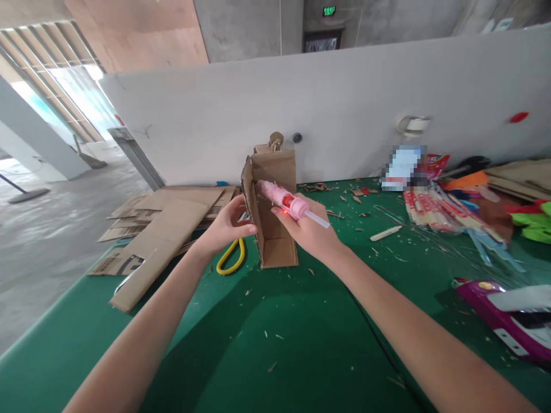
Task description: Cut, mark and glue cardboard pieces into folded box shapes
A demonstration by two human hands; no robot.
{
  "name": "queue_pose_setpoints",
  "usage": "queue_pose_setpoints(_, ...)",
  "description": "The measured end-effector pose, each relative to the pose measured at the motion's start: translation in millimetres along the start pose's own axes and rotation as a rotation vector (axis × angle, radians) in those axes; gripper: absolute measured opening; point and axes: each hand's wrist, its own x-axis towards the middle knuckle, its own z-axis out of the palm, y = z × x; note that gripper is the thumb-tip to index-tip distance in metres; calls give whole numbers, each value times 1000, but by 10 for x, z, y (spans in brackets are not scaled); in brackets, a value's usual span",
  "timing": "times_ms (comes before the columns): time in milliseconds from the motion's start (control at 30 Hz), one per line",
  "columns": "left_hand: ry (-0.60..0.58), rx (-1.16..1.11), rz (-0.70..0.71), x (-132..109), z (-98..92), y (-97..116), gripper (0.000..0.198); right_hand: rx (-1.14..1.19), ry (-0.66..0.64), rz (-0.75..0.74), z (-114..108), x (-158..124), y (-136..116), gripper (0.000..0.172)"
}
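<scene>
My right hand (316,232) is closed around a pink hot glue gun (275,195), with a clear glue stick (317,218) poking out of its back end and a small red light glowing on it. The gun's nozzle points into an open-sided cardboard box (278,244) standing on the green table; its tip is hard to make out against the left panel. My left hand (228,226) grips that left panel from outside, thumb near its front edge. Beside the left hand lies a yellow loop handle (232,261), perhaps of scissors, partly hidden.
Flat cardboard pieces (172,229) are stacked at left. At right lie a pale stick (386,233), packets of glue sticks (430,212), a blurred phone (402,166) and a purple device (495,315). A black cord (379,332) crosses the green table (241,355). A white partition (336,109) stands behind.
</scene>
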Motion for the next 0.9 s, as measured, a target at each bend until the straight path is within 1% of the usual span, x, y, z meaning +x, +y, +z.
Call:
queue_pose_setpoints(133,-4,-37,26,-8,0,-12,62,-45,-29,-24,47,-70,68,24)
queue_pose_setpoints(300,-9,-47,28,4,-14,-59,59,-57,-104,34,116,-223,188,26)
queue_pose_setpoints(367,-17,-53,28,16,-27,-91,61,-40,-78,29,116,-240,198,26)
queue_pose_setpoints(433,-20,-60,31,26,-41,-122,63,-17,-17,-13,89,-201,177,24)
queue_pose_setpoints(533,-27,-71,32,29,-56,-149,63,16,82,-85,24,-63,108,20)
queue_pose_setpoints(633,-46,-68,39,24,-64,-154,60,26,103,-93,-17,61,57,20)
queue_pose_setpoints(733,-57,-60,50,24,-70,-165,59,0,46,-73,-6,57,68,24)
queue_pose_setpoints(900,-30,-55,49,36,-81,-195,64,-22,-135,45,88,-180,189,27)
